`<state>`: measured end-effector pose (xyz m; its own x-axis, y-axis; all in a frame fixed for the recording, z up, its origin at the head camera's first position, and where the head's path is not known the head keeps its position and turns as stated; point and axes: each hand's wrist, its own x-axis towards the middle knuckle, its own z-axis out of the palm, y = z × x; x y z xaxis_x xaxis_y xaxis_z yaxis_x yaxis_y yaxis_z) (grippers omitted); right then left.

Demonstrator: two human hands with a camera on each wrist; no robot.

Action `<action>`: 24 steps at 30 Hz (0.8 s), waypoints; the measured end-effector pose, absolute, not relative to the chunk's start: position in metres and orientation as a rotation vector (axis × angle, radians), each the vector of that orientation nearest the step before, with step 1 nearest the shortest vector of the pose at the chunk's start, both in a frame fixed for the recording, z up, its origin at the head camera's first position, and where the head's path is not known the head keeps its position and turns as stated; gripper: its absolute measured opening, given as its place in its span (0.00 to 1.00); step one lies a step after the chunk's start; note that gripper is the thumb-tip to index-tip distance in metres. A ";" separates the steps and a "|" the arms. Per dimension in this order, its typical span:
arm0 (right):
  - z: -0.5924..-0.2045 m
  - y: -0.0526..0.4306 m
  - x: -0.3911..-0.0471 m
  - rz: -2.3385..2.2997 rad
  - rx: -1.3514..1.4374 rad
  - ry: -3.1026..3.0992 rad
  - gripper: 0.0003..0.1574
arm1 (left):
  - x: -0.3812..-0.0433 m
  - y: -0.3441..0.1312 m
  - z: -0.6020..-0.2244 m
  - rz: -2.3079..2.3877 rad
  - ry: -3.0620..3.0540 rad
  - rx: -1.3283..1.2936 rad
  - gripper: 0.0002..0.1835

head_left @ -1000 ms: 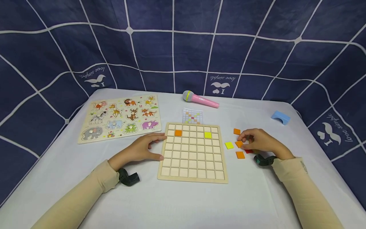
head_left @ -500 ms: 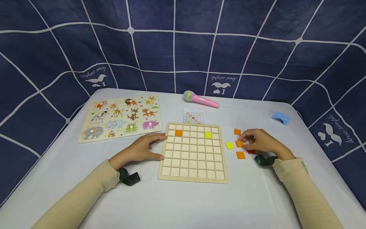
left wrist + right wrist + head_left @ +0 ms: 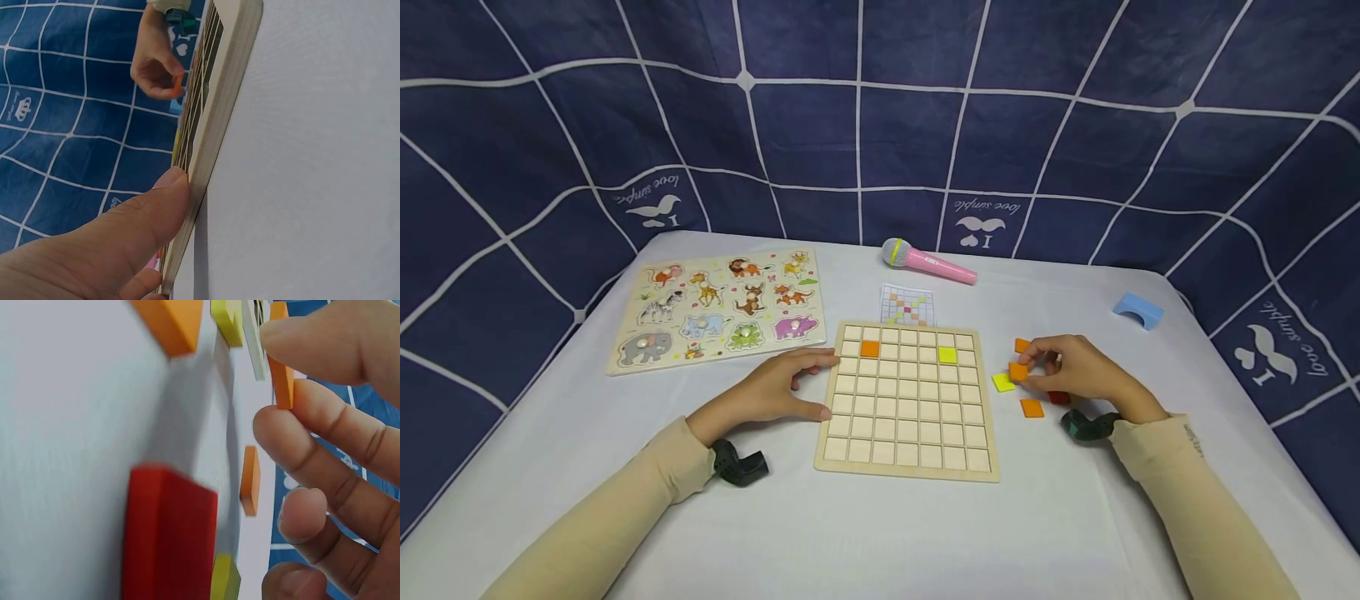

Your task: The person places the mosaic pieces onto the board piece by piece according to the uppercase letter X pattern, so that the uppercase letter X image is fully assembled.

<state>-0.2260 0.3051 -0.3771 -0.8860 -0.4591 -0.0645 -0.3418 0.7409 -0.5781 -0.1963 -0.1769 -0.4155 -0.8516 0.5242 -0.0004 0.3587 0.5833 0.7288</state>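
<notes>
My right hand (image 3: 1078, 367) pinches an orange square tile (image 3: 1018, 372) between thumb and fingers, lifted off the table in the right wrist view. Around it lie two more orange tiles (image 3: 1032, 408), a yellow tile (image 3: 1003, 382) and a red tile (image 3: 169, 531); another yellow tile (image 3: 225, 578) shows behind the red one. My left hand (image 3: 767, 387) rests against the left edge of the wooden grid board (image 3: 907, 477), its thumb and fingertips touching the rim. Within the board's grid sit one orange tile (image 3: 869, 348) and one yellow tile (image 3: 948, 355).
A small card with a coloured grid pattern (image 3: 907, 304) lies just behind the board. Farther back is a pink toy microphone (image 3: 936, 265). An animal peg puzzle (image 3: 715, 312) occupies the left, and a blue arch block (image 3: 1138, 310) stands at the far right.
My right hand has raised the orange tile from the table and shifted it slightly left, over the edge of the yellow tile. The left hand stays at the board's edge.
</notes>
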 end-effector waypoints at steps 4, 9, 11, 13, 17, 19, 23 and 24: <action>-0.378 0.299 -0.226 -0.884 -0.673 2.733 0.14 | -0.196 -0.177 -0.415 1.126 2.596 0.734 0.45; -0.379 0.291 -0.230 -0.914 -0.709 2.712 0.13 | -0.196 -0.177 -0.416 1.129 2.587 0.728 0.45; -0.380 0.287 -0.232 -0.933 -0.738 2.698 0.13 | -0.197 -0.177 -0.416 1.131 2.584 0.725 0.45; -0.381 0.283 -0.234 -0.953 -0.766 2.682 0.13 | -0.197 -0.177 -0.416 1.132 2.583 0.726 0.45; -0.381 0.274 -0.238 -0.990 -0.781 2.653 0.13 | -0.197 -0.177 -0.415 1.136 2.584 0.731 0.45; -0.381 0.270 -0.239 -1.005 -0.792 2.649 0.13 | -0.197 -0.177 -0.415 1.135 2.587 0.734 0.45; -0.380 0.261 -0.242 -1.030 -0.837 2.647 0.13 | -0.197 -0.177 -0.415 1.135 2.590 0.739 0.45; -0.380 0.258 -0.243 -1.032 -0.846 2.649 0.13 | -0.197 -0.177 -0.415 1.133 2.590 0.739 0.45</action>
